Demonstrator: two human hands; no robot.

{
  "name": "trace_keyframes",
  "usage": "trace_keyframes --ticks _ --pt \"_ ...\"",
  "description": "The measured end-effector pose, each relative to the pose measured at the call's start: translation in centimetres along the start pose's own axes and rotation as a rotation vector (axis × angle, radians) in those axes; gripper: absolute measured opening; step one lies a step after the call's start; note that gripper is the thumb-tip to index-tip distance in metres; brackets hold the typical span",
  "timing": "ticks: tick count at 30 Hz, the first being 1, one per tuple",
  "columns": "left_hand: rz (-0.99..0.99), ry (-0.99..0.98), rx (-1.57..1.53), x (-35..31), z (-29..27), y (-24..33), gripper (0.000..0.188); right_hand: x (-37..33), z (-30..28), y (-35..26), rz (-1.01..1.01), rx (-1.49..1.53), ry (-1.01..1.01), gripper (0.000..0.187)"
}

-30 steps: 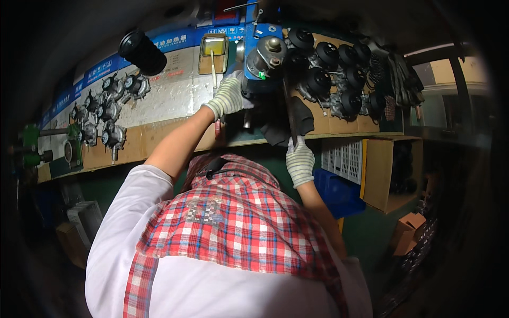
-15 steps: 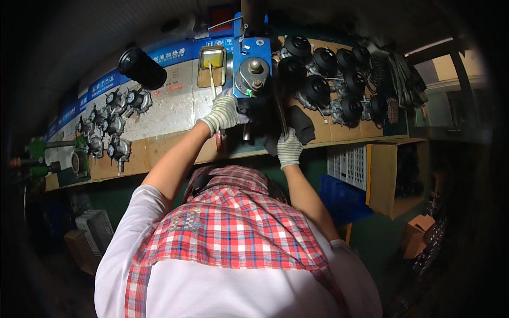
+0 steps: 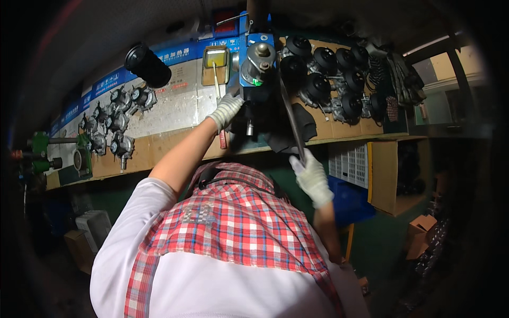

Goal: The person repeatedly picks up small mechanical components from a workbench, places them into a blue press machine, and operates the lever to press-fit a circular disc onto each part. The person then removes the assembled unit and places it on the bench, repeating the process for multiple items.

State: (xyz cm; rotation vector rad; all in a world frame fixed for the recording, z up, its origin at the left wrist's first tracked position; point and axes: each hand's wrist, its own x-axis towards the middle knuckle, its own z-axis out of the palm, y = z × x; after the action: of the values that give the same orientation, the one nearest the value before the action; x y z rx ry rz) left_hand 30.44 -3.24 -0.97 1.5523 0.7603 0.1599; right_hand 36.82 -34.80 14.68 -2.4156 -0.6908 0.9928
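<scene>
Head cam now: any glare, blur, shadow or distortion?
All in head view: bench edge bows, picture corners go black; glare whitens the silvery sheet; shadow hides detail below the blue machine; right hand looks slightly smeared, possibly motion.

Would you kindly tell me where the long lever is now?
In the head view, the long lever slopes down right of the blue machine, its lower end in the right hand.

Compared with half a second ago, the right hand (image 3: 314,181) is lower and farther from the left fingers (image 3: 230,104), and the lever (image 3: 292,119) reaches lower with it. The left fingers sit farther back from the machine (image 3: 259,62), slightly less tucked under it.
</scene>
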Motion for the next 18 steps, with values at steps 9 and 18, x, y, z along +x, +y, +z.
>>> trace_keyframes --ticks 9,18 --pt "-0.166 0.125 -0.106 -4.8 -0.9 4.2 0.049 -1.4 -4.1 1.6 -0.089 1.219 -0.407 0.089" --pt "-0.099 0.134 -0.065 -10.9 -7.2 5.1 0.050 7.0 8.1 -12.4 0.037 0.851 -0.249 0.081"
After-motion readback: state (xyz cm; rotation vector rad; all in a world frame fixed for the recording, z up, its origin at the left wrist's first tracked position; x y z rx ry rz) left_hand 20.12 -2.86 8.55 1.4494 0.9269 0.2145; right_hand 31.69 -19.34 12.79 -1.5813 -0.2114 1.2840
